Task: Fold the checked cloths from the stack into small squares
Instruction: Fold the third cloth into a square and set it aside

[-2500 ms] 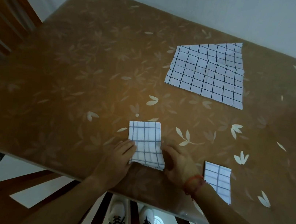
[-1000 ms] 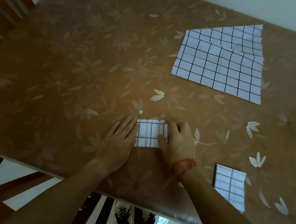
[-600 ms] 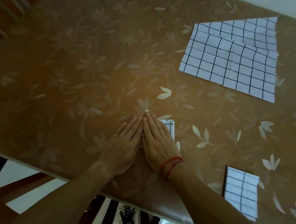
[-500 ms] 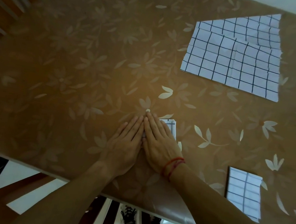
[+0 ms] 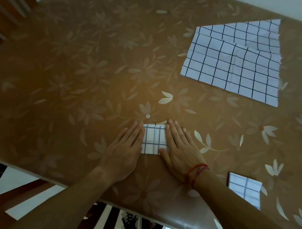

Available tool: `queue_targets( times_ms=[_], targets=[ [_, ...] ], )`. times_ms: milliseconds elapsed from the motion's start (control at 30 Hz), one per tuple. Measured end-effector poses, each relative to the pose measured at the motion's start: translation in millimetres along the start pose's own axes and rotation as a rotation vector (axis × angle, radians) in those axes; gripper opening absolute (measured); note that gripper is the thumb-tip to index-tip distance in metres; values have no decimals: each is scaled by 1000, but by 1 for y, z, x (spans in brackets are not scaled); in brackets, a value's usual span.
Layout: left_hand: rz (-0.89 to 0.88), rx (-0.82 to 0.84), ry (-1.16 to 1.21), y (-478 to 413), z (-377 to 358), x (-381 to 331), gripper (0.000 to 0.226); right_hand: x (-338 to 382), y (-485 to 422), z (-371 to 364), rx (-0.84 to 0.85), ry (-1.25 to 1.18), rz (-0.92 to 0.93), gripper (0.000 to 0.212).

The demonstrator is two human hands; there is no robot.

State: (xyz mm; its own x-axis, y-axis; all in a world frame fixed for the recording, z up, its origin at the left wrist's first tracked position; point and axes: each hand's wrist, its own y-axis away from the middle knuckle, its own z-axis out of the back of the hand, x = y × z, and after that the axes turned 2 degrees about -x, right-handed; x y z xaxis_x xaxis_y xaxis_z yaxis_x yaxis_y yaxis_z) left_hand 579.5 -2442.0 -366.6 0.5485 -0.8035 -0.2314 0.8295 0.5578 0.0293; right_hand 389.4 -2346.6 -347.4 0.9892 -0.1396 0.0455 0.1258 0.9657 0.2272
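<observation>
Fingers straight, our left hand [image 5: 126, 150] and right hand [image 5: 180, 150] press both sides of the small folded checked cloth [image 5: 153, 140].

Both hands palm down, flat, fingers straight and held together. Left hand [image 5: 127, 146] lies along the left edge of the small folded cloth [image 5: 153, 140], fingertips up near its far left corner. Right hand [image 5: 180, 150] lies along the cloth's right edge, fingers angled slightly left and reaching just past its far right corner, thumb at its near right corner. Neither hand curls round the cloth. Left forearm [image 5: 75, 197] runs back from the cloth to the near left, right forearm [image 5: 239, 212] to the near right, both bare. Red string bracelet [image 5: 195, 173] on the right wrist.
</observation>
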Motion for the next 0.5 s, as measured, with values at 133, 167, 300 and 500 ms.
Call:
queue_targets(
  times_ms=[133, 167, 300, 500],
  targets=[
    [6, 24, 2, -2, 6, -2, 54, 3, -1, 4, 9, -13, -8, 71],
    [6, 27, 4, -3, 9, -3, 54, 2, -1, 5, 19, -21, -3, 72],
    [7, 9, 36, -10, 19, -3, 52, 5, -5, 15, 48, -58, -7, 74],
    [28, -69, 143, -32, 33, -2, 59, 2, -16, 40, 62, -87, 8, 84]
  ],
)
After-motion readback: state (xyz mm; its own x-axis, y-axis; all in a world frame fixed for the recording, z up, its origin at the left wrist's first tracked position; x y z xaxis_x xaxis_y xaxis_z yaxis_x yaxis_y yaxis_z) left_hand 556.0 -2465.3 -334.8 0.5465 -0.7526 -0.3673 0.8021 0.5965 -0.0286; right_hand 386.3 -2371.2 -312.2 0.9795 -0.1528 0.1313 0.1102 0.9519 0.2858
